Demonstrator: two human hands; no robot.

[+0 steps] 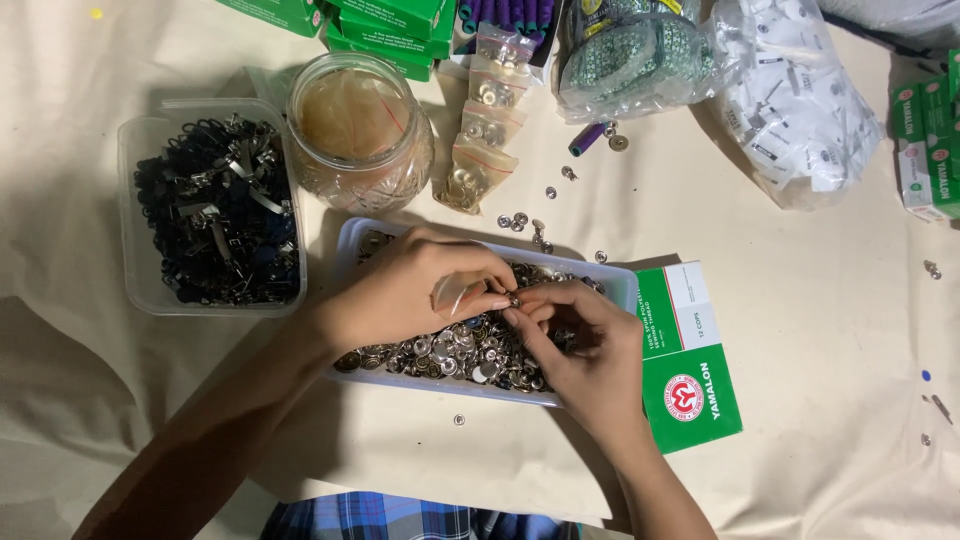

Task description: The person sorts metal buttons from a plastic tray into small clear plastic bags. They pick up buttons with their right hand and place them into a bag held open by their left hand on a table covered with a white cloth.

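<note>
The left hand [405, 290] and the right hand [575, 345] meet over a shallow clear tray [625, 285], fingertips almost touching. The left hand is curled nearly closed and pinches a small clear plastic pouch [452, 295] between thumb and fingers. The right hand is also drawn in, its thumb and forefinger nipping one small metal snap button [514, 299] right at the pouch's mouth.

The snap button looks hard, smooth and very light, so it would likely slip or roll if held loosely; a fingertip pinch across its rim seems the surest hold. The pouch appears thin and limp, best held near its open edge so the mouth stays apart.

Beneath the hands the tray is heaped with loose metal snap buttons [460, 350]. A green and white carton [690, 360] lies just beside the tray on the right. Behind it stand a cut-glass jar [360, 135] and a row of filled little bags [480, 135], with a few stray snaps [520, 220] on the cream cloth [820, 320]. To the left sits a clear tub of dark buckles and clips [215, 215].
</note>
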